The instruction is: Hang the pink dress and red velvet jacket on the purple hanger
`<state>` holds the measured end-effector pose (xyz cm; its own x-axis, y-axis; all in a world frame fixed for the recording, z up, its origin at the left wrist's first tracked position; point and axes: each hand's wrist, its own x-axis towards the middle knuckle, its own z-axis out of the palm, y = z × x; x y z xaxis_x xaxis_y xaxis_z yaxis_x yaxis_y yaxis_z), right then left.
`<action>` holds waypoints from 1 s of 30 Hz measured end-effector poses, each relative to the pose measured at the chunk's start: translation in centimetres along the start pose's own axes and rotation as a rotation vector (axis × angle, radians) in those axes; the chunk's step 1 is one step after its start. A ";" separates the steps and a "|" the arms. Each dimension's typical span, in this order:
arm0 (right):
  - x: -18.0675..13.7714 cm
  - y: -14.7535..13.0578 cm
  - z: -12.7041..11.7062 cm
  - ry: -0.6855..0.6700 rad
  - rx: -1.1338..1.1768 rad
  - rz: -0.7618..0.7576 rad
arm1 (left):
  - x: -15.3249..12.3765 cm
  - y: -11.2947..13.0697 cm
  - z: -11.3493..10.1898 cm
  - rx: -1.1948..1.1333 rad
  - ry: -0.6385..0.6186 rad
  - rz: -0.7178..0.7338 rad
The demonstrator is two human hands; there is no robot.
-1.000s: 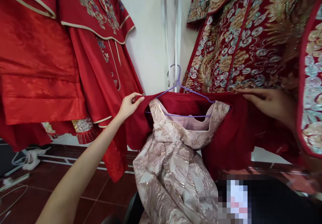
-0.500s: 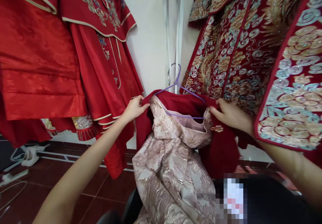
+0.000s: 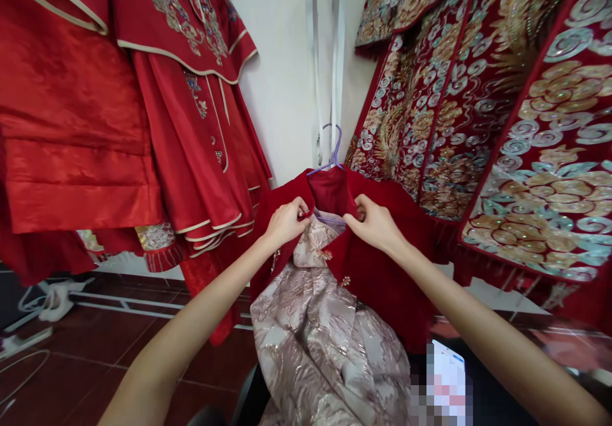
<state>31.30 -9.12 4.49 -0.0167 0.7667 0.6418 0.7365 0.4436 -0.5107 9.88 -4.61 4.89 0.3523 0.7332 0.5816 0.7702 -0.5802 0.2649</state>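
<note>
A dark red jacket (image 3: 382,273) hangs on a purple hanger (image 3: 336,148), over a pale pink and gold brocade dress (image 3: 325,337). My left hand (image 3: 288,223) pinches the jacket's front edge near the collar on the left. Opposite it, my right hand (image 3: 375,223) grips the other front edge by the collar. Between the two hands the dress's bodice and the dark red lining show. Small ornate fastenings sit along the jacket's front edges. The dress's skirt spreads down toward me, its lower end out of view.
Red garments with cream trim (image 3: 191,126) hang on the left, and heavily embroidered red garments (image 3: 444,120) on the right. A white pole (image 3: 338,62) stands behind the hanger. Pale shoes (image 3: 56,301) sit by a white rack at lower left. A phone-like bright screen (image 3: 447,375), partly blurred, lies at lower right.
Both hands have moved inward from the shoulders to the collar. The jacket's front edges have come together over the dress, covering its shoulders and most of the hanger.
</note>
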 end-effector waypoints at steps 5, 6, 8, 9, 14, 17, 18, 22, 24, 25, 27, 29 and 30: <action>-1.3 3.6 -4.8 0.234 -0.172 -0.077 | -0.2 -3.6 -1.5 0.135 0.132 0.123; -1.7 4.5 -5.4 0.288 -0.187 -0.060 | 0.1 -4.4 -1.7 0.131 0.153 0.138; -3.0 6.1 -5.9 0.305 -0.174 0.042 | 1.1 -6.0 -1.8 0.095 0.141 0.120; -3.9 6.6 -5.6 0.260 -0.150 0.111 | 1.5 -6.8 -1.8 0.069 0.111 0.088; -9.1 7.1 -1.3 -0.001 -0.149 0.193 | 2.6 -9.0 -1.3 -0.093 -0.050 -0.036; -10.3 6.2 0.7 -0.093 -0.273 0.106 | 1.9 -8.8 -1.3 -0.123 -0.065 -0.015; -10.2 5.6 1.1 -0.119 -0.296 0.066 | 1.6 -8.7 -1.4 -0.124 -0.068 -0.001; -8.0 1.1 2.1 -0.193 -0.194 -0.125 | 0.6 -7.9 -1.5 -0.114 -0.057 0.030; -6.7 -2.0 2.5 -0.230 -0.074 -0.197 | 0.4 -7.7 -1.5 -0.124 -0.058 0.037; -6.1 -3.5 2.7 -0.240 -0.018 -0.221 | 0.4 -7.7 -1.5 -0.130 -0.059 0.038; -5.2 -6.0 3.2 -0.267 0.073 -0.279 | 0.3 -7.6 -1.6 -0.135 -0.061 0.029; -4.8 -7.1 3.4 -0.285 0.113 -0.305 | 0.3 -7.7 -1.9 -0.136 -0.072 0.009; -4.7 -7.1 3.5 -0.278 0.118 -0.308 | 0.2 -7.7 -2.1 -0.137 -0.086 0.004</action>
<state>23.77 -14.26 3.12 -0.4168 0.6789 0.6044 0.5866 0.7088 -0.3916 2.93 -0.76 4.54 0.4037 0.7551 0.5165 0.6909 -0.6217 0.3689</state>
